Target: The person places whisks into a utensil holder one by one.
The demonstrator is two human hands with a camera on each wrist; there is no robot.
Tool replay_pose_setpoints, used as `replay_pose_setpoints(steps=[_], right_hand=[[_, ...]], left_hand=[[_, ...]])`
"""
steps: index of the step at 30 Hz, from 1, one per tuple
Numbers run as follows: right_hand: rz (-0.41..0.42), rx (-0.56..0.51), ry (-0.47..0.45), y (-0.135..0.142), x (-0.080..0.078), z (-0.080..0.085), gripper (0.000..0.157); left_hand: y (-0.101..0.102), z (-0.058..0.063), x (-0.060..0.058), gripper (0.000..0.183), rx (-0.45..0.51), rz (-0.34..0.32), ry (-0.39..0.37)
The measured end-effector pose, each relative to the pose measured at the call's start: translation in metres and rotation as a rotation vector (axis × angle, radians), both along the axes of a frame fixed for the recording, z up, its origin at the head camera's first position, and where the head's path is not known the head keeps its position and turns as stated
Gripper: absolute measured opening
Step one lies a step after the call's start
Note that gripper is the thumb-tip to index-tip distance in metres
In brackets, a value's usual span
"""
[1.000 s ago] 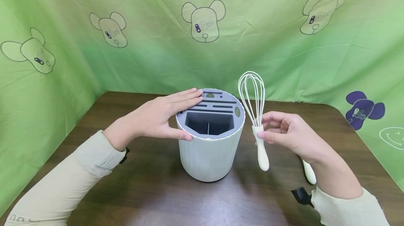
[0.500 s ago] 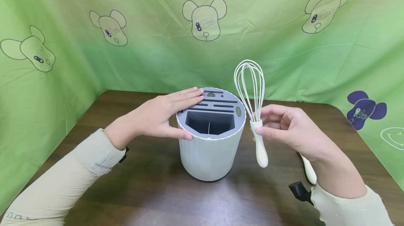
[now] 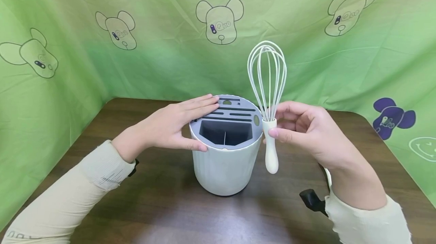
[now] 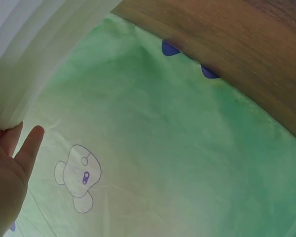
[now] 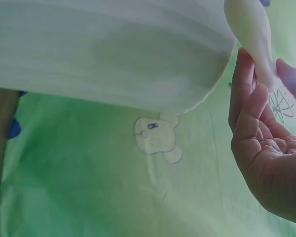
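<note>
A white whisk (image 3: 271, 145) stands nearly upright in the air, wire loops up. My right hand (image 3: 306, 132) pinches the top of its handle between thumb and fingers, beside the right rim of the utensil holder. The handle (image 5: 249, 29) also shows in the right wrist view, near the holder's wall. The white utensil holder (image 3: 225, 170) stands on the table with a grey slotted lid (image 3: 235, 117) that has a large divided opening at the front. My left hand (image 3: 173, 124) rests on the holder's left rim, fingers straight across the lid and thumb along the front edge.
The dark wooden table (image 3: 153, 206) ends at a green cloth backdrop (image 3: 163, 58) with printed bear heads. Partly hidden behind my right wrist lies a white-handled thing (image 3: 328, 177). A black piece (image 3: 311, 200) juts from the right sleeve.
My right hand has lifted the whisk and carried it left, closer to the holder's rim. My left hand and the holder have stayed in place.
</note>
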State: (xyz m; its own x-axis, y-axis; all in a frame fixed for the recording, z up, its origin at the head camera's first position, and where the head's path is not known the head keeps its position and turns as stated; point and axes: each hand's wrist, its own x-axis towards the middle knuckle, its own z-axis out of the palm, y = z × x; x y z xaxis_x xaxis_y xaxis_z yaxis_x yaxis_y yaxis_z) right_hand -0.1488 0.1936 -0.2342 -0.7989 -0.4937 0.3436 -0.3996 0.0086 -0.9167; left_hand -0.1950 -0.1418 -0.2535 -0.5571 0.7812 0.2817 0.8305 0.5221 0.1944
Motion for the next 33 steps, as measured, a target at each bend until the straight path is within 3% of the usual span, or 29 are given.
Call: replay_pose_setpoints(steps=[6,13,27,33], right_hand=[[0.044,-0.055,0.036,-0.014,0.001,0.017,0.034],[0.028,-0.019,0.049,-0.031,0.002,0.036,0.031],[-0.014,0.022,0.049,-0.063,0.002,0.055,0.029],[0.023,-0.008,0.062,-0.076,-0.005,0.057,0.029]], left_hand=[[0.000,0.001,0.000,0.094,-0.011,0.004,-0.004],[-0.001,-0.001,0.000,0.094,0.004,-0.004,0.000],[-0.001,0.000,0.000,0.094,0.017,-0.024,0.006],[-0.001,-0.002,-0.002,0.094,0.029,-0.034,0.004]])
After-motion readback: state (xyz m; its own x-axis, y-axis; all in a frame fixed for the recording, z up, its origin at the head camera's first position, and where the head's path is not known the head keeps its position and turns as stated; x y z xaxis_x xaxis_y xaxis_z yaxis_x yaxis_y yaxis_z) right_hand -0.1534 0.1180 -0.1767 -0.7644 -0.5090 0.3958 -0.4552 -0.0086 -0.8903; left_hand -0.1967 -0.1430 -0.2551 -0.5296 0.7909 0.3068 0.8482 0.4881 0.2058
